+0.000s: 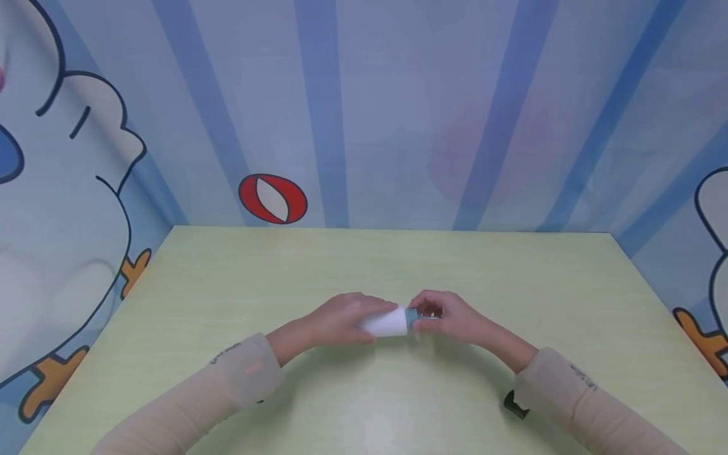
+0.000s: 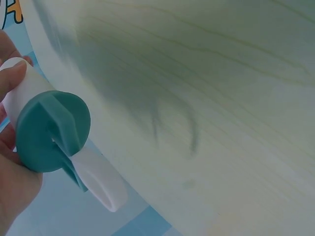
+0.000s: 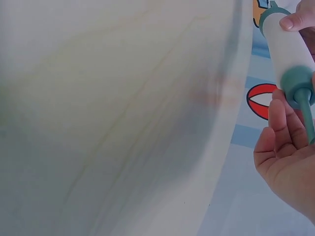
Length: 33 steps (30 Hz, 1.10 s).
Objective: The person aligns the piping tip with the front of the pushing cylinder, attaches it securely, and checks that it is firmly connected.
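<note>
A white cylinder with teal ends [image 1: 389,323] is held level above the table, between both hands. My left hand [image 1: 344,319] grips its white body from the left, thumb and fingers on opposite sides. My right hand [image 1: 452,317] pinches the teal cap [image 3: 296,79] at the other end with curled fingers. From that cap a thin teal stem [image 3: 305,110] runs down toward the right palm. In the left wrist view, the near end carries a teal disc [image 2: 32,140] with a raised fin and a white tab [image 2: 101,179] sticking out. The cylinder's exact kind cannot be told.
The pale wooden table [image 1: 273,265] spreads beneath both forearms. Behind it stands a blue striped backdrop [image 1: 392,114] with cartoon figures and a red ball print [image 1: 273,199]. A small dark piece [image 1: 515,405] shows beside the right sleeve cuff.
</note>
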### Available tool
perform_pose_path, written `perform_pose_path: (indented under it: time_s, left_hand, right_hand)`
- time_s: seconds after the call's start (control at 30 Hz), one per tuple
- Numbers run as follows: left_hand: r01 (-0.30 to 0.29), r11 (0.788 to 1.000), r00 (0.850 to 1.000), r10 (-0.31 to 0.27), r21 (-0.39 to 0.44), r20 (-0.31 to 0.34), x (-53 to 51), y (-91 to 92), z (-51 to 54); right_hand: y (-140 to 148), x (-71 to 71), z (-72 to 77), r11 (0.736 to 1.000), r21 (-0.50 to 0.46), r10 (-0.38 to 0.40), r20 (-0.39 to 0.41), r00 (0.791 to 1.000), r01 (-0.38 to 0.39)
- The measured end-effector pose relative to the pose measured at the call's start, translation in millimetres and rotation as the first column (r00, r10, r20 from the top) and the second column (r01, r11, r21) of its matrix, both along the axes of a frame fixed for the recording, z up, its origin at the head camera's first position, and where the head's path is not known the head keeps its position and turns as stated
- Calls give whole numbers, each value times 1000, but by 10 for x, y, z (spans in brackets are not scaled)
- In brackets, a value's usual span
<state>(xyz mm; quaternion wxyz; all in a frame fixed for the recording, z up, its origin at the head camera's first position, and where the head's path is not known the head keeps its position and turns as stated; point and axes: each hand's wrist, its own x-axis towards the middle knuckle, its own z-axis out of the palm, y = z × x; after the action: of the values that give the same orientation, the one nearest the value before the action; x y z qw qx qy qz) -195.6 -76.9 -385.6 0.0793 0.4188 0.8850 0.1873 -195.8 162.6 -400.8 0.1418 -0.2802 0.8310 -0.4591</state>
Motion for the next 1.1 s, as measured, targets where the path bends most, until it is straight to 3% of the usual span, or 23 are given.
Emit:
perform_pose_path:
  time_s: [0.37,0.5,0.77,1.1]
  left_hand:
    - [-12,1000,1000,12,-6,-8,-13,8,8]
    - [-13,1000,1000,13,11,-3,-17,-4,17]
    - [-29,999,999,28,38,17,-27,-29,9]
    - [-46,998,999,45,31,30,1,-2,11]
  right_hand:
    - [26,-33,-27,996,-86,19,145,989,-7]
    - [41,-27,-26,998,-67,-8,120,993,16]
    - [34,14,-10,999,-43,-28,-39,999,26]
    - [27,39,-3,995,-95,-11,-10,1000,10]
